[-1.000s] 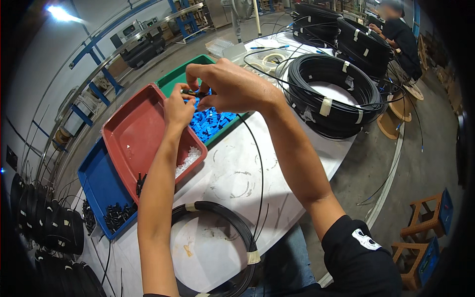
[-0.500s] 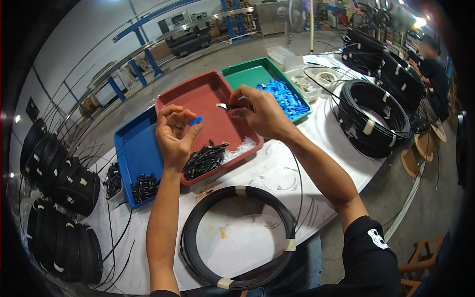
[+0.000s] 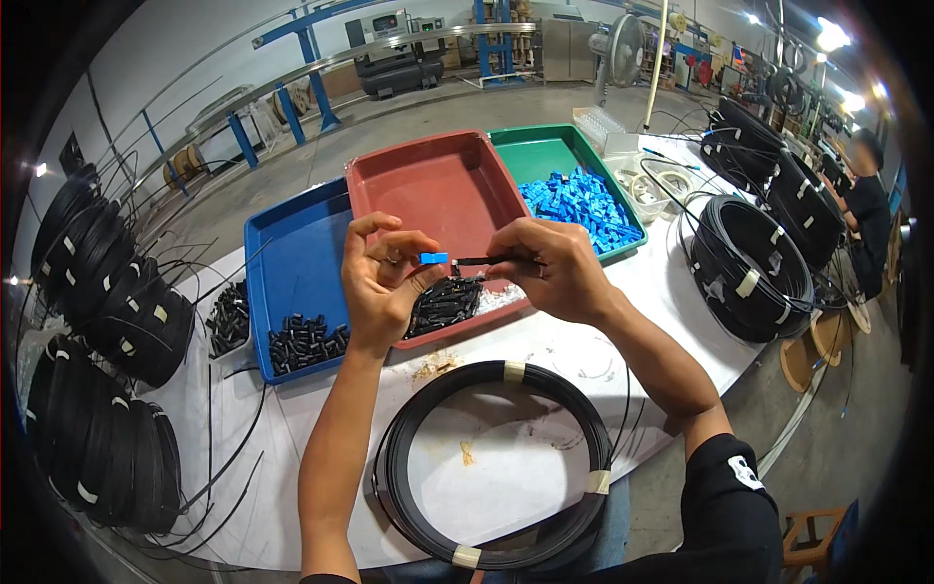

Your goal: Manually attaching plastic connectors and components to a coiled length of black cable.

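Between the thumb and fingertips of my left hand (image 3: 387, 277) is a small blue plastic connector housing (image 3: 433, 258). My right hand (image 3: 556, 268) pinches a thin black cable end (image 3: 477, 261), its tip pointing left at the housing with a small gap between them. Both hands are held up over the near part of a red tray (image 3: 428, 185). Below them in that tray lie a pile of black connector parts (image 3: 445, 310) and small clear-white pieces (image 3: 498, 298). A coil of black cable (image 3: 397, 438), bound with tape, rests on the table in front of me.
A blue tray (image 3: 297, 248) holds short black parts (image 3: 304, 343); a green tray (image 3: 533, 146) holds many blue housings (image 3: 581, 209). Large black cable coils stand at left (image 3: 102, 428) and right (image 3: 744, 263). Tape rolls (image 3: 666, 185) sit at the back right. Another person (image 3: 866, 209) is farther right.
My right hand has come down and closer to the left hand, and the black cable end now points at the blue housing. The view has shifted slightly, and the left hand still holds the housing.
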Action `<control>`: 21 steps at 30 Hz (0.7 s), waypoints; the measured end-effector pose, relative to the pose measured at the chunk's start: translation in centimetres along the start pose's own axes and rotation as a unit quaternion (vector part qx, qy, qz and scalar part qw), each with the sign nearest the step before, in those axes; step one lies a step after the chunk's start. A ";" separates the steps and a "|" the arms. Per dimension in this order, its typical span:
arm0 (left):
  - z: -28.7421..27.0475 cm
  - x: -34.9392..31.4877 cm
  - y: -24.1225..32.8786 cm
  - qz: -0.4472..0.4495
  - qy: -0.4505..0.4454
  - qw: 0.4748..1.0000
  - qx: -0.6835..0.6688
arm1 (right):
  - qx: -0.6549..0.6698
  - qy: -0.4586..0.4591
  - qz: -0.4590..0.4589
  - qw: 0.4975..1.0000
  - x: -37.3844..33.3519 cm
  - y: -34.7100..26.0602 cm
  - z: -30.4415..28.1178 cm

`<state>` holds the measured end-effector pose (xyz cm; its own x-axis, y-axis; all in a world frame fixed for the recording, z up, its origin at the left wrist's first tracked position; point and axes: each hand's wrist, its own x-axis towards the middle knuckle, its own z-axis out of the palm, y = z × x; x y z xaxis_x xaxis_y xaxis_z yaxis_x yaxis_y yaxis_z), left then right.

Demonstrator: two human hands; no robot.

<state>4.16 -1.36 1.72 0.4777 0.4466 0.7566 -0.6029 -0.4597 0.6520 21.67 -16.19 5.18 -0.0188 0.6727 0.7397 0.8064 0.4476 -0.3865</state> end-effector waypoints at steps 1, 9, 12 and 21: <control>0.3 0.0 0.4 -0.006 0.000 1.000 -0.017 | 0.030 0.023 -0.004 0.999 -0.2 0.2 0.4; 0.0 -0.2 0.8 -0.015 0.013 0.999 -0.044 | 0.033 -0.014 0.043 0.998 -0.3 -0.4 0.2; -0.4 -0.3 0.5 -0.022 -0.013 0.999 -0.044 | 0.028 -0.004 0.022 0.999 -0.4 -0.2 0.4; -0.5 -0.3 0.6 -0.025 0.004 0.997 -0.067 | 0.031 0.012 0.006 0.999 -0.3 -0.2 0.2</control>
<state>3.33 -1.45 1.84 0.5038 0.4729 0.7228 -0.6588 -0.3309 0.6757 21.38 -16.42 4.92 0.0047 0.6640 0.7477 0.7677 0.4767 -0.4283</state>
